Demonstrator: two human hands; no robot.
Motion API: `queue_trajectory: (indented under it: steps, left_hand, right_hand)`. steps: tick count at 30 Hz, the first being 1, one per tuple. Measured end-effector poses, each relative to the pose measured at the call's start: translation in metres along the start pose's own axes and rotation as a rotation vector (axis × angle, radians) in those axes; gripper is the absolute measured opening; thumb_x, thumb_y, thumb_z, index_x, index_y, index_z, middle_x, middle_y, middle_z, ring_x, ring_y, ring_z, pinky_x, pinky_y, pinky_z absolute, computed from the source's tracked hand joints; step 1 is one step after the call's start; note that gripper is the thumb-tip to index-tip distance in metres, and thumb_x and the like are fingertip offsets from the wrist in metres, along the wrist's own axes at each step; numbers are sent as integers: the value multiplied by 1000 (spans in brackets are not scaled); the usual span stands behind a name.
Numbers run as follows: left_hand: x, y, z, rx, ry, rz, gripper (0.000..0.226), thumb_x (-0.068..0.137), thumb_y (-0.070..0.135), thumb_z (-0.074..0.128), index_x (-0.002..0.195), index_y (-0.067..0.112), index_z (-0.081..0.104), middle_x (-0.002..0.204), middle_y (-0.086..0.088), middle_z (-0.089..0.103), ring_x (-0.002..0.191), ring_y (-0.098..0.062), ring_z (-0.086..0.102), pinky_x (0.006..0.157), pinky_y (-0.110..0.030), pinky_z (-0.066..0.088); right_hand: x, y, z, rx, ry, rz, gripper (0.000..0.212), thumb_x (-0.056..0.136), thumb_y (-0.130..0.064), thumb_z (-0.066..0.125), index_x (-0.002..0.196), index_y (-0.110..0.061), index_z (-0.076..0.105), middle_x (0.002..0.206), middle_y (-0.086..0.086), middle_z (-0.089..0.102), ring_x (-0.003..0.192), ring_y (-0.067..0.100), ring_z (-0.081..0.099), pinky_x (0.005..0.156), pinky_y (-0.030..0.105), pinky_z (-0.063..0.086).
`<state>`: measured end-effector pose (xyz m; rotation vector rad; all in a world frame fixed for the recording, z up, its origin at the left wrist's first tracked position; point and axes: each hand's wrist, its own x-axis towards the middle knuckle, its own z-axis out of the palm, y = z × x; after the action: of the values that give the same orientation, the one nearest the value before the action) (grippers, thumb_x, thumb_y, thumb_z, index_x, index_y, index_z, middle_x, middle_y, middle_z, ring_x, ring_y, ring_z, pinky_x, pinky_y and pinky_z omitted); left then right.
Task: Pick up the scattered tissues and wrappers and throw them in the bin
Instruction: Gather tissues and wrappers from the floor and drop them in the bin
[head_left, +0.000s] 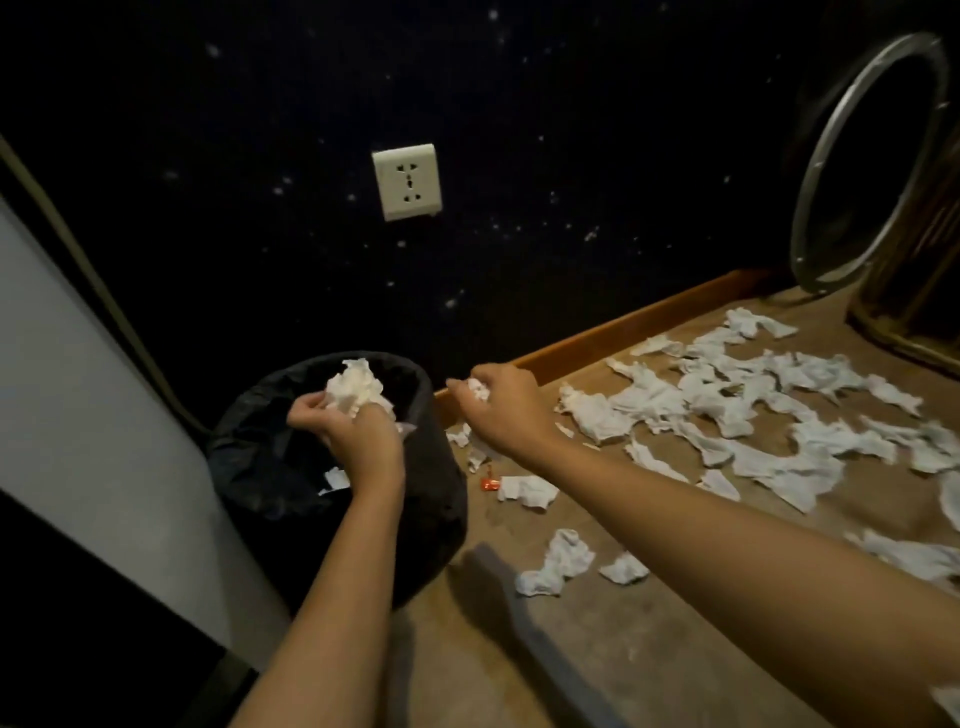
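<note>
A single wide-angle view from the person's head looks forward and steeply down, with straight edges bowed toward the frame borders. Both bare forearms reach in from the bottom edge. It sits close above the round black plastic-lined bin (332, 467) at lower left, faces the dark speckled wall (208, 156), and takes in the brown floor (467, 649) running off right.

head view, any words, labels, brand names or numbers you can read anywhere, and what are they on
None can be read.
Wall socket: only plug holes, no print visible.
Small orange wrapper on the floor by the bin: too small and blurred to tell if it bears print.
Tissues in the left hand, the right hand and scattered tissues: plain white.
</note>
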<state>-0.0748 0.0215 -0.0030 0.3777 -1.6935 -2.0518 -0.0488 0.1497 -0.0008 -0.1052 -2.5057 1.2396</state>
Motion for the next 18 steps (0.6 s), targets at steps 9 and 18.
queue_trajectory:
  steps: [9, 18]
  left_hand:
    - [71, -24, -60, 503, -107, 302, 37, 76, -17, 47, 106, 4, 48, 131, -19, 36, 113, -32, 47, 90, -21, 36]
    - [89, -50, -84, 913, -325, 368, 45, 81, -6, 61, 123, 10, 58, 138, -13, 39, 124, -32, 46, 101, -33, 42]
  right_hand:
    - [50, -40, 79, 129, -320, 158, 20, 89, -5, 49, 106, -12, 42, 121, 11, 41, 105, 29, 48, 86, 38, 44]
    - [66, -9, 109, -192, -493, -285, 48, 89, -1, 57, 133, -8, 43, 133, 16, 41, 111, 34, 49, 94, 41, 42]
